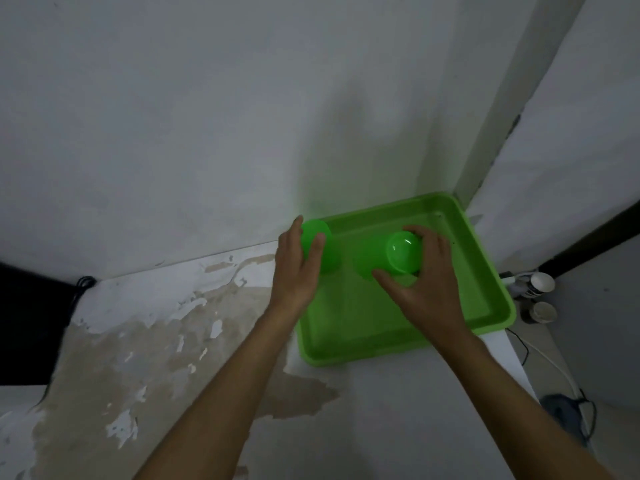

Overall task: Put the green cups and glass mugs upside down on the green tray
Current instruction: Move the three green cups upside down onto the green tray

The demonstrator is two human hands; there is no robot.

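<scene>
While each hand's grip clasps a green cup: left hand [298, 265] at tray [485, 271] rim, right hand [426, 282] mid-tray (roomy)

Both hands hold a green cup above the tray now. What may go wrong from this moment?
1. The left hand holds its green plastic cup right at the far left rim of the shallow green plastic tray; lowered there, it might catch the rim and tip.
2. The right hand has a fingertip grip on the other green cup, whose opening faces the camera. Turning it over might loosen that grip.
</scene>
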